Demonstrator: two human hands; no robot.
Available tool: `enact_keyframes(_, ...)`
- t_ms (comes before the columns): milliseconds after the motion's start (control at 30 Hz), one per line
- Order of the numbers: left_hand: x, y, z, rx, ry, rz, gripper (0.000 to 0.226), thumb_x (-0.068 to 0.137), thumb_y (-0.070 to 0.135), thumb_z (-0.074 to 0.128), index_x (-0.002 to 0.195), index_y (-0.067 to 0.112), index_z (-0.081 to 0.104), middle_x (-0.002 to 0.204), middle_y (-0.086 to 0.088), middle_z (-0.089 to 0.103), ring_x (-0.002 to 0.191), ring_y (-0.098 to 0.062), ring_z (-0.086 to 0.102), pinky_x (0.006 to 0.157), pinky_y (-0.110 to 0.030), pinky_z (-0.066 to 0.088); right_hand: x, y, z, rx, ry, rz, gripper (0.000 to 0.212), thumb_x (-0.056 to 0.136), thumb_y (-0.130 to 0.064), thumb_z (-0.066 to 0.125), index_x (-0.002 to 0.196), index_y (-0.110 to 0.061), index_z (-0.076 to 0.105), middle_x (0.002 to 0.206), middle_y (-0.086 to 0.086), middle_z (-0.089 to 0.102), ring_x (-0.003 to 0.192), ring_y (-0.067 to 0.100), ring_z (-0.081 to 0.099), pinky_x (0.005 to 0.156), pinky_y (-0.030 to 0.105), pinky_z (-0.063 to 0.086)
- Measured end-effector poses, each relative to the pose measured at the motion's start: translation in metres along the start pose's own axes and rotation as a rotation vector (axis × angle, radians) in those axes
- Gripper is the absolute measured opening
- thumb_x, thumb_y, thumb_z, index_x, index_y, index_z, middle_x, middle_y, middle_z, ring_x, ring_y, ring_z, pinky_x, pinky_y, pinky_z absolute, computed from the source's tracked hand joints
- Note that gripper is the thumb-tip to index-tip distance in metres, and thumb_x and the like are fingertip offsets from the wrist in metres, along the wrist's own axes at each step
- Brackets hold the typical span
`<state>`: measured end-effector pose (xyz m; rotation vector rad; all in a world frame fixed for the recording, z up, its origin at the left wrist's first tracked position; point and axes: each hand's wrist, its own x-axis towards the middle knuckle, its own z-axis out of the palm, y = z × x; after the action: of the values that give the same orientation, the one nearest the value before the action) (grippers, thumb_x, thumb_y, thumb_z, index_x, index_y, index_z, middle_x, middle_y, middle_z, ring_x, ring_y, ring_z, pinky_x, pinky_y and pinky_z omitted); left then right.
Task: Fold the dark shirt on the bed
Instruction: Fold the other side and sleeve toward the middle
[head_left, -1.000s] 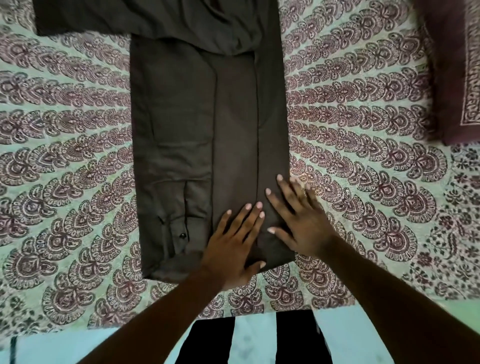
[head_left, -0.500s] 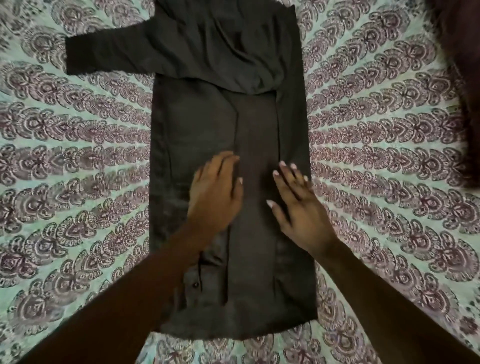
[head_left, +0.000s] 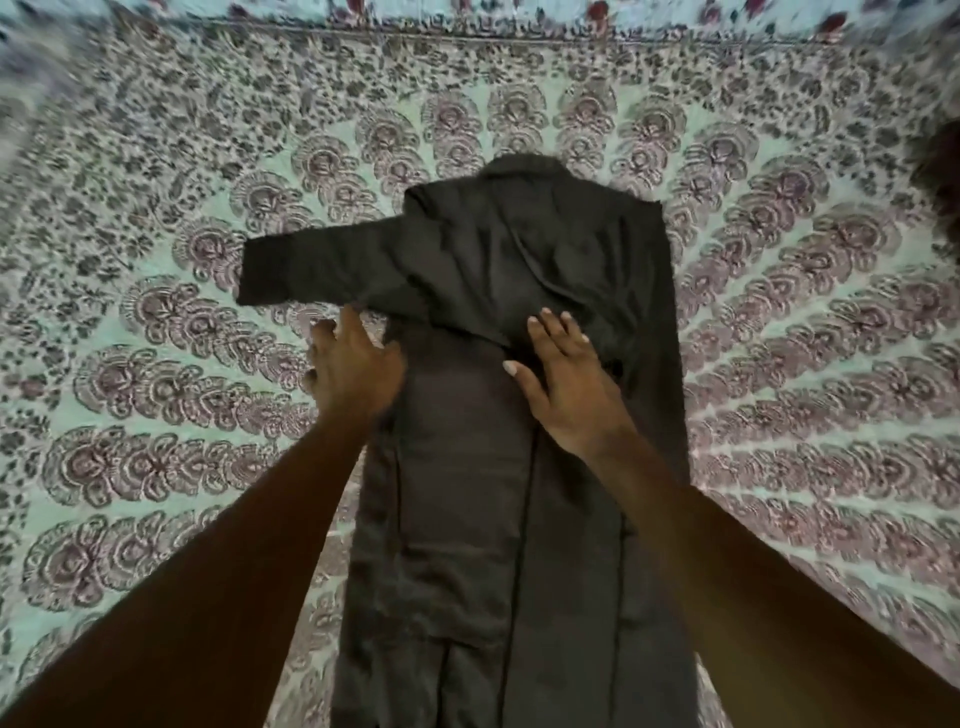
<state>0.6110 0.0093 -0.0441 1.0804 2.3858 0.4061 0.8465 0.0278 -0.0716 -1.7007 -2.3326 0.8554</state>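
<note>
The dark shirt (head_left: 467, 467) lies lengthwise on the bed as a long narrow strip, its sides folded inward. One sleeve (head_left: 311, 273) sticks out to the left near the top, and the upper part is bunched over the body. My left hand (head_left: 353, 369) rests with fingers spread at the shirt's left edge, just below that sleeve. My right hand (head_left: 563, 384) lies flat and open on the shirt's middle, fingertips at the lower edge of the bunched fabric. Neither hand grips any cloth.
The bedsheet (head_left: 156, 415) is pale green with a maroon paisley pattern and surrounds the shirt on all sides. A dark object (head_left: 943, 176) shows at the right edge. The bed's far border (head_left: 467, 36) runs along the top.
Both hands slid up the shirt from near its hem toward the sleeve and chest. The left hand moved out to the left edge. The view tilted up, showing more of the bed.
</note>
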Motion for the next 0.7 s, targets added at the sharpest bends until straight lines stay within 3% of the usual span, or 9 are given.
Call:
enact_keyframes(167, 0.058, -0.017, -0.012, -0.097, 0.014, -0.099, 0.058, 0.096, 0.039, 0.057, 0.147, 0.051, 0.032, 0.144, -0.023, 0.042, 0.130, -0.051, 0.045, 0.113, -0.062, 0.036, 0.035, -0.010, 0.024, 0.033, -0.029, 0.097, 0.077, 0.103, -0.064, 0.030, 0.160, -0.014, 0.035, 0.170, 0.009, 0.025, 0.159, 0.026, 0.014, 0.130, 0.044, 0.012)
enact_keyframes(233, 0.082, -0.022, -0.016, -0.102, 0.016, -0.138, 0.058, 0.097, 0.043, 0.057, 0.147, 0.055, 0.031, 0.152, -0.025, 0.037, 0.138, -0.051, 0.038, 0.117, -0.063, 0.031, 0.038, -0.012, 0.029, 0.006, 0.067, 0.139, 0.074, 0.103, -0.061, 0.034, 0.152, -0.009, 0.049, 0.163, 0.012, 0.040, 0.155, 0.029, 0.030, 0.127, 0.048, 0.024)
enact_keyframes(300, 0.100, -0.024, -0.021, -0.154, 0.000, -0.173, 0.056, 0.100, 0.040, 0.056, 0.151, 0.050, 0.036, 0.162, -0.026, 0.026, 0.148, -0.051, 0.023, 0.123, -0.058, 0.018, 0.037, -0.012, 0.034, -0.091, 0.212, 0.126, 0.068, 0.102, -0.057, 0.038, 0.139, -0.006, 0.063, 0.149, 0.015, 0.058, 0.143, 0.031, 0.050, 0.116, 0.050, 0.043)
enact_keyframes(367, 0.115, -0.022, -0.025, -0.203, -0.005, -0.197, 0.048, 0.104, 0.032, 0.054, 0.151, 0.036, 0.046, 0.163, -0.021, 0.030, 0.150, -0.044, 0.022, 0.121, -0.043, 0.013, 0.038, -0.012, 0.035, -0.152, 0.254, 0.108, 0.062, 0.101, -0.054, 0.042, 0.130, -0.007, 0.070, 0.138, 0.015, 0.066, 0.133, 0.031, 0.060, 0.105, 0.049, 0.053)
enact_keyframes(467, 0.135, -0.023, -0.026, -0.172, 0.093, -0.326, 0.038, 0.098, 0.034, 0.060, 0.134, 0.022, 0.064, 0.157, -0.021, 0.037, 0.146, -0.045, 0.029, 0.120, -0.052, 0.021, 0.044, -0.013, 0.033, -0.183, 0.228, 0.139, 0.060, 0.101, -0.053, 0.041, 0.127, -0.009, 0.071, 0.135, 0.013, 0.068, 0.129, 0.030, 0.063, 0.100, 0.047, 0.056)
enact_keyframes(500, 0.140, -0.024, -0.026, -0.184, 0.157, -0.332, 0.035, 0.095, 0.030, 0.063, 0.126, 0.016, 0.069, 0.150, -0.022, 0.046, 0.141, -0.043, 0.038, 0.118, -0.051, 0.028, 0.046, -0.015, 0.031, -0.186, 0.224, 0.154, 0.059, 0.101, -0.054, 0.039, 0.126, -0.012, 0.072, 0.135, 0.012, 0.069, 0.127, 0.031, 0.064, 0.098, 0.047, 0.057)
enact_keyframes(567, 0.144, -0.021, -0.029, -0.304, 0.284, -0.288, 0.027, 0.088, 0.015, 0.066, 0.113, 0.008, 0.075, 0.130, -0.022, 0.063, 0.124, -0.038, 0.057, 0.103, -0.034, 0.043, 0.047, -0.019, 0.027, -0.186, 0.248, 0.174, 0.051, 0.101, -0.052, 0.043, 0.118, -0.015, 0.074, 0.131, 0.010, 0.071, 0.114, 0.034, 0.070, 0.087, 0.045, 0.060)
enact_keyframes(633, 0.141, -0.013, -0.036, -0.458, 0.366, -0.226, 0.023, 0.087, 0.004, 0.066, 0.106, 0.001, 0.078, 0.113, -0.022, 0.073, 0.106, -0.033, 0.069, 0.073, -0.005, 0.038, 0.047, -0.024, 0.023, -0.175, 0.278, 0.193, 0.038, 0.101, -0.044, 0.053, 0.112, -0.016, 0.075, 0.126, 0.009, 0.074, 0.103, 0.036, 0.073, 0.078, 0.044, 0.061)
enact_keyframes(700, 0.132, 0.000, -0.044, -0.586, 0.426, -0.159, 0.018, 0.085, 0.002, 0.070, 0.099, 0.005, 0.081, 0.099, -0.015, 0.078, 0.093, -0.025, 0.073, 0.063, 0.004, 0.036, 0.049, -0.027, 0.019, -0.155, 0.240, 0.226, 0.031, 0.101, -0.039, 0.060, 0.116, -0.017, 0.075, 0.127, 0.007, 0.073, 0.104, 0.036, 0.072, 0.078, 0.044, 0.059)
